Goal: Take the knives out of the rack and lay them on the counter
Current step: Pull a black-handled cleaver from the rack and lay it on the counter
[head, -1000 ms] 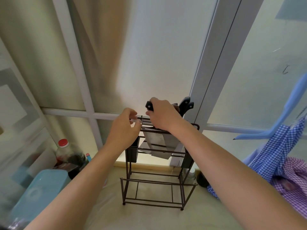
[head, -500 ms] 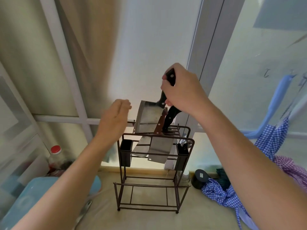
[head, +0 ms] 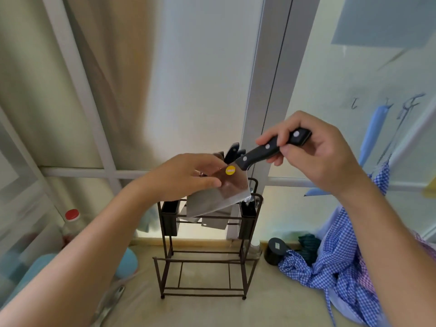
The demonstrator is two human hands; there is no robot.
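We hold both forearms raised ahead of us. Our right hand (head: 316, 152) has fingers curled in a pinching grip, while our left hand (head: 186, 177) pinches with thumb and fingers.

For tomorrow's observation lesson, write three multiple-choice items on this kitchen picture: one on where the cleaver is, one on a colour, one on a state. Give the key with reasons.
1. Where is the cleaver?
A. lying on the counter
B. held in the air in front of the rack's top
C. fully seated in the rack

2. What colour is the round sticker on its blade?
A. yellow
B. green
C. blue

3. How is the cleaver held?
A. by one hand only
B. by both hands
C. by no hand

Key: 1 B, its blade hangs clear in front of the top of the rack. 2 A, the sticker near the handle is yellow. 3 B, the right hand grips the black handle and the left hand touches the blade.
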